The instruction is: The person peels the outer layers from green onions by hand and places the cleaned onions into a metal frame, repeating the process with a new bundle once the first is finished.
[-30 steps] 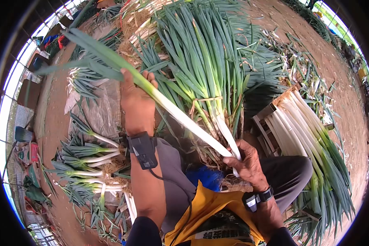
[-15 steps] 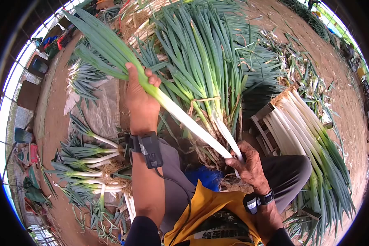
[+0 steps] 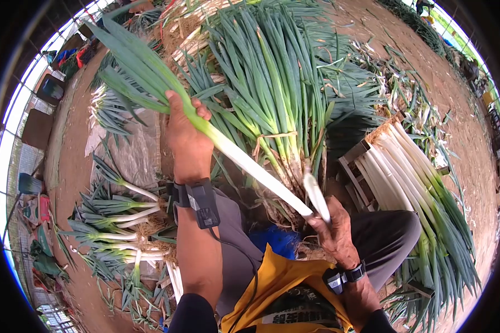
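My left hand is closed around a large green onion where its white stalk turns green. The stalk slants down to the right, its leaves fanning to the upper left. My right hand is closed at the stalk's lower end. A short white strip, blurred and probably an outer layer of the onion, sticks up from its fingers. Behind the hands lies a big bunch of green onions, tied with a tan band.
On the right, long white-stalked onions rest on a wooden rack. Several smaller onions lie on the ground at left, near a grey sheet. Scraps litter the dirt floor. A blue bag sits between the knees.
The white strip by my right hand now looks shorter and blurred, and stands more upright. My right hand has dropped slightly, and my left hand has shifted slightly left with the onion.
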Motion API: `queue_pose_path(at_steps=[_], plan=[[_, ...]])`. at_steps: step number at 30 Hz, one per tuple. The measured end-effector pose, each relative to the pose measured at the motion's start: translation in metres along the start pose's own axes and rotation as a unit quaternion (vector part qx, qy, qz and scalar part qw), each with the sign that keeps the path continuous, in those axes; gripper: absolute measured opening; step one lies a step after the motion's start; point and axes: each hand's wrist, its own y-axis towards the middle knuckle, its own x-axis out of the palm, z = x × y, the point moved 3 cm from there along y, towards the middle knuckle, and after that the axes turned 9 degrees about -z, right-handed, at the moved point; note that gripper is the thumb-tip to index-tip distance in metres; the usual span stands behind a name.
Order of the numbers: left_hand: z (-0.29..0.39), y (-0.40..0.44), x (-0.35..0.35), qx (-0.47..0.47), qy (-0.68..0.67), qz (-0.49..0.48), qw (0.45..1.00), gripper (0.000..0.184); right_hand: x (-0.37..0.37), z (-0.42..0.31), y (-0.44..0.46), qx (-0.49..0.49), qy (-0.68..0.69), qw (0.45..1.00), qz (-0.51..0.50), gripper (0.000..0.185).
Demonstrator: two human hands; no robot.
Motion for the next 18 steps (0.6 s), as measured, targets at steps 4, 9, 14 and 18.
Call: queue_pose_path(at_steps=[4, 9, 14, 18], plan=[[0.002, 0.007, -0.013, 0.009, -0.004, 0.025, 1.0, 0.04, -0.001, 0.022, -0.017, 0.055, 0.231, 0.969, 0.075, 0.014], [0.003, 0.005, -0.011, -0.002, -0.024, 0.02, 1.0, 0.04, -0.002, 0.021, -0.018, 0.098, 0.228, 0.966, 0.067, 0.021], [0.007, 0.003, -0.008, -0.005, -0.026, 0.007, 1.0, 0.032, -0.001, 0.021, -0.016, 0.109, 0.21, 0.97, 0.062, 0.017], [0.003, 0.001, -0.004, -0.004, -0.019, -0.014, 1.0, 0.032, -0.003, 0.005, 0.003, 0.112, 0.116, 0.987, 0.02, 0.021]])
